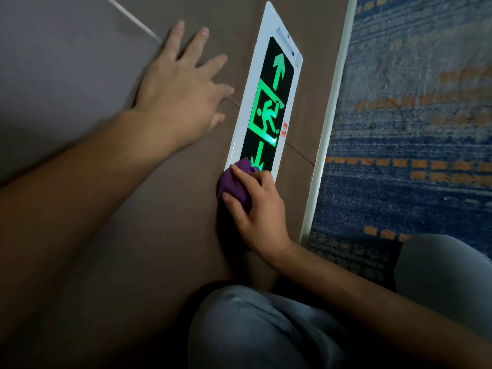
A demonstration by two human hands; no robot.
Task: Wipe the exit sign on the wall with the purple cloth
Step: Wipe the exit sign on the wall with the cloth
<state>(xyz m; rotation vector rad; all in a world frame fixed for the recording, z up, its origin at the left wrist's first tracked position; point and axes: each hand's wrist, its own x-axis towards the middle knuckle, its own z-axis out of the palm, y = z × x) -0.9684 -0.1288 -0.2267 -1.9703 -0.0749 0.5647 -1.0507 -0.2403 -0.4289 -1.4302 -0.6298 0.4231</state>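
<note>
At the exit sign's point(269, 102) near corner, right hand point(257, 206) fingers bunching the purple cloth point(234, 185); left hand point(181, 94) fingers spread.

The purple cloth point(233, 182) and right hand point(257, 206) cover the near end of the exit sign point(266, 102), hiding most of its lower arrow. The left hand point(181, 91) is motion-blurred. Sticker print point(284, 129) is illegible. Both forearms run off frame.
</note>
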